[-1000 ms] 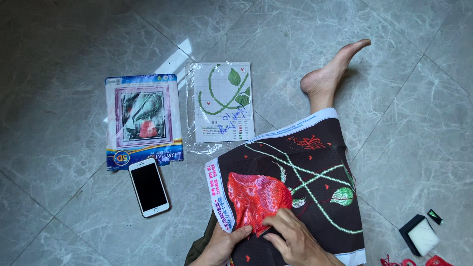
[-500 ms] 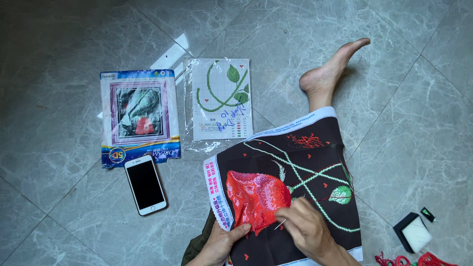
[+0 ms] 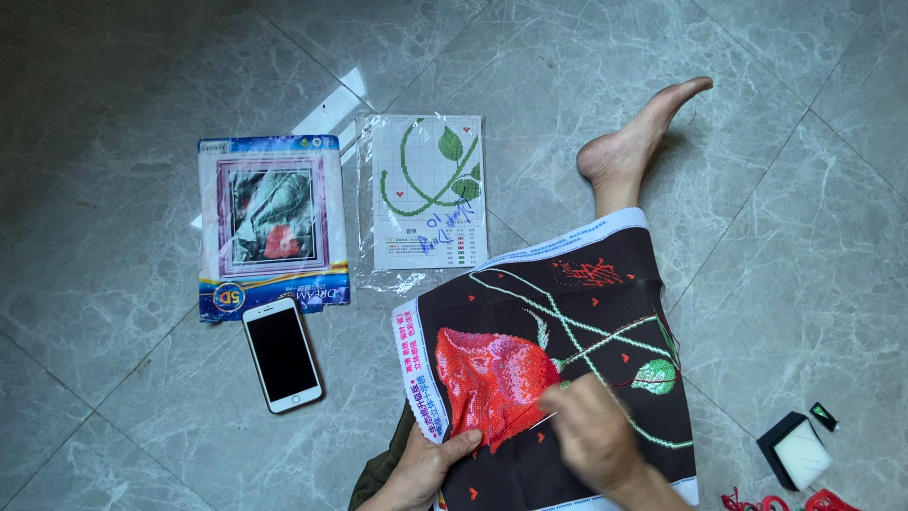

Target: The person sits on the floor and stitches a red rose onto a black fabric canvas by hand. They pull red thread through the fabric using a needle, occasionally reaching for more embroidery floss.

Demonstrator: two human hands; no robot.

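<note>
Past a phone (image 3: 282, 353) on the floor tiles, the left hand (image 3: 426, 466) pinches the lower edge of a black cloth (image 3: 567, 312) draped over the lap, stitched with a red rose, green stems and leaf, while the right hand (image 3: 594, 437) pinches a needle (image 3: 543, 419) at the rose.

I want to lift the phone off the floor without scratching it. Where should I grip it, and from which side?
Take the white phone by its two long edges, from above. It lies flat, screen up, free on both long sides; only its top end is near the picture packet.
</note>
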